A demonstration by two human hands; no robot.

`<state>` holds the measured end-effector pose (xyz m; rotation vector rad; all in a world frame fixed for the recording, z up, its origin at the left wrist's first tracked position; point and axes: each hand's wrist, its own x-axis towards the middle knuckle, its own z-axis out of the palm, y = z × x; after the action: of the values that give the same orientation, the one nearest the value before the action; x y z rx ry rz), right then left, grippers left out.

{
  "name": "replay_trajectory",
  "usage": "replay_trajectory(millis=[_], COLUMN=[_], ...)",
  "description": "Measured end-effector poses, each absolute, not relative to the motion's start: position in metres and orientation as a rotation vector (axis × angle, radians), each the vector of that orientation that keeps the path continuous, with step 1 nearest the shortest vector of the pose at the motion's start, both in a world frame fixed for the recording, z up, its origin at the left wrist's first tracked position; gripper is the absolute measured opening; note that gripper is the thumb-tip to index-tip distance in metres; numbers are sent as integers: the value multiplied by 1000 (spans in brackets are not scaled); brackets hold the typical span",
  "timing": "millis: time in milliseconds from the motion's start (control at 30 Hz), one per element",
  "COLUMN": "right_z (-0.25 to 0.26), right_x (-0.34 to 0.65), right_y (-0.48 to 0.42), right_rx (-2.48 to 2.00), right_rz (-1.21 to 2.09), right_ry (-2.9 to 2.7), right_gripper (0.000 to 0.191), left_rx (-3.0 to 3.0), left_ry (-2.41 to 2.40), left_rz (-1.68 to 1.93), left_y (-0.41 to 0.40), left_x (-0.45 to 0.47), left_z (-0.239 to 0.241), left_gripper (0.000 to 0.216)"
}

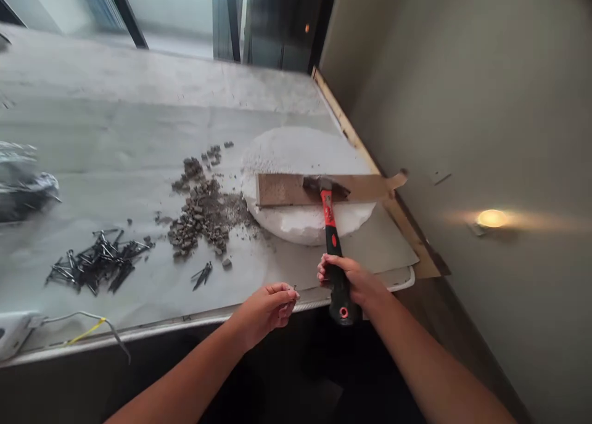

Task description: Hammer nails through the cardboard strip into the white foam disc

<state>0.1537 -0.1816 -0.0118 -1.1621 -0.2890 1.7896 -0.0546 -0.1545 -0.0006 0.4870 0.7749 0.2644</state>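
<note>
My right hand is wrapped round the black lower grip of a claw hammer with a red and black handle. The hammer's metal head lies over a flat brown wooden board, and the board rests across a white round slab with a rough surface. To the left, near the table's front edge, my left hand pinches a nail between thumb and fingers. Only its small dark tip shows.
Grey rubble lies left of the slab. Several dark nails form a pile, with a few more nails nearer. A white power strip with cable sits at the front left, a foil-like bundle behind. A wall stands right.
</note>
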Motion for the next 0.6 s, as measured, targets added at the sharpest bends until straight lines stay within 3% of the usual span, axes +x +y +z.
replay_trajectory(millis=[133,267,433,600], right_z=[-2,-5,-17,-9], right_x=[161,175,185,179], right_y=[-180,-173,-171,-176], right_rx=[-1133,-1168,-1174,-1140], right_rz=[1875,2023,2088,2000], right_ry=[-322,-427,-549,-519], right_gripper=[16,16,19,21], left_rx=[571,566,501,685], left_ry=[706,728,1137,777], left_rz=[-114,-423,-17,-182], left_y=[-140,-117,-123,-134], left_x=[-74,-111,-152,-130], left_z=[-15,-65,-127,-72], left_gripper=[16,6,13,9])
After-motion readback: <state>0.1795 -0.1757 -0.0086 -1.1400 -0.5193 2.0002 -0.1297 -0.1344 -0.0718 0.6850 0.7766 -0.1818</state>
